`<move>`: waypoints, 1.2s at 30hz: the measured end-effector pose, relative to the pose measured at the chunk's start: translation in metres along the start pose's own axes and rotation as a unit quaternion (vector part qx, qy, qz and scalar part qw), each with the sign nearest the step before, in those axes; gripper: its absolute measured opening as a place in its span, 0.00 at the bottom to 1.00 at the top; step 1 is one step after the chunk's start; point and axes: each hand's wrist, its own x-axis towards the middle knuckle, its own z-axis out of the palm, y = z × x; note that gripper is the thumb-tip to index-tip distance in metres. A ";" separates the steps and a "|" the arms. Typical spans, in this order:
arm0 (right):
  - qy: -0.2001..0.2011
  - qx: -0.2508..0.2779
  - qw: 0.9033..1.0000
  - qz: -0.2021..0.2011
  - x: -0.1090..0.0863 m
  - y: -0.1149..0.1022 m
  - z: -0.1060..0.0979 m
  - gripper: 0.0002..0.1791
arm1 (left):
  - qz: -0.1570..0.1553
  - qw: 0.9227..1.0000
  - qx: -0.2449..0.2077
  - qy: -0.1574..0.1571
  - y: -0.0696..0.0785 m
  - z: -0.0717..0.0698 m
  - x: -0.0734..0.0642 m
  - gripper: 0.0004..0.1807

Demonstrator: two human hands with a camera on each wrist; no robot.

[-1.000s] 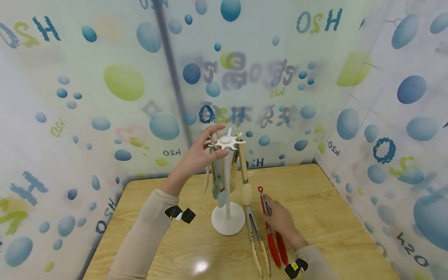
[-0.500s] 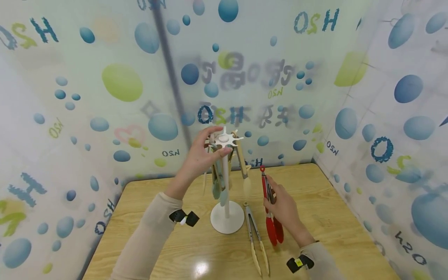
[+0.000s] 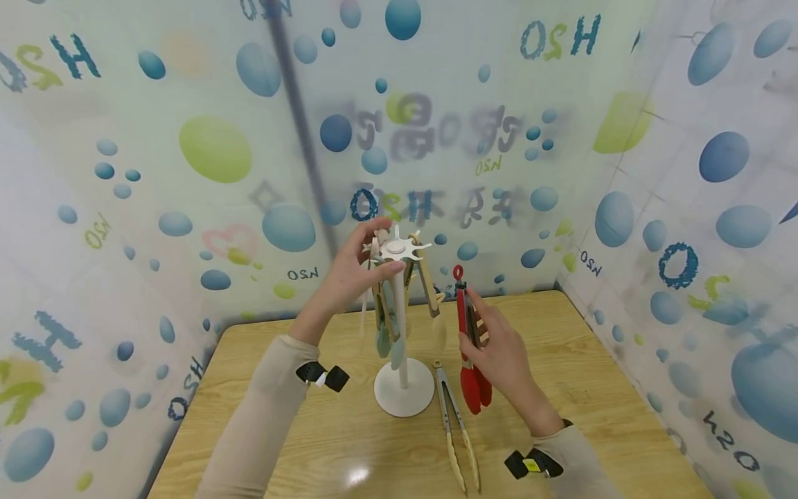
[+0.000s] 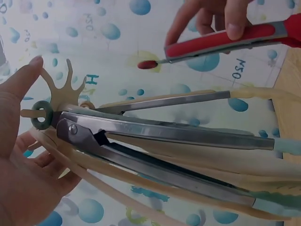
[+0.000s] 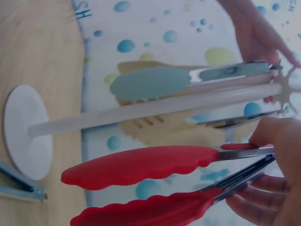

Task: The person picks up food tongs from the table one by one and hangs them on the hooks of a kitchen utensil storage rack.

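Note:
My left hand (image 3: 352,277) holds the star-shaped hook top of a white utensil rack (image 3: 404,403), thumb in front and fingers behind. Mint-tipped tongs (image 4: 169,131) hang by their ring on a hook beside that hand, among several beige utensils. My right hand (image 3: 501,346) grips red tongs (image 3: 470,389) by their metal-and-red arms. They hang upright right of the rack, red loop up, scalloped red tips (image 5: 136,165) down and slightly spread. On the table next to the rack's base lie beige-tipped tongs (image 3: 441,378), arms spread.
The rack stands on a wooden table (image 3: 337,443) whose far edge meets patterned curtain walls (image 3: 274,138). Beige-armed tongs (image 3: 427,285) hang on the rack's right side, facing the red tongs. A beige slotted utensil (image 5: 155,125) hangs behind the rack's pole.
My right hand has lifted the red tongs from the table and brought them upward and slightly left, nearer the rack. Their arms have drawn closer together. My left hand stays at the rack's top.

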 end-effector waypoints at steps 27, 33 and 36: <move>0.027 0.044 0.991 -0.124 0.028 -0.055 -0.012 0.46 | 0.128 0.992 -0.021 0.005 -0.019 0.003 0.019 0.47; 0.021 0.036 0.992 -0.120 0.028 -0.054 -0.010 0.45 | 0.125 0.992 -0.023 0.014 -0.020 0.005 0.014 0.44; 0.018 0.034 0.992 -0.120 0.029 -0.053 -0.008 0.45 | 0.120 0.992 -0.014 0.024 -0.019 0.006 0.012 0.43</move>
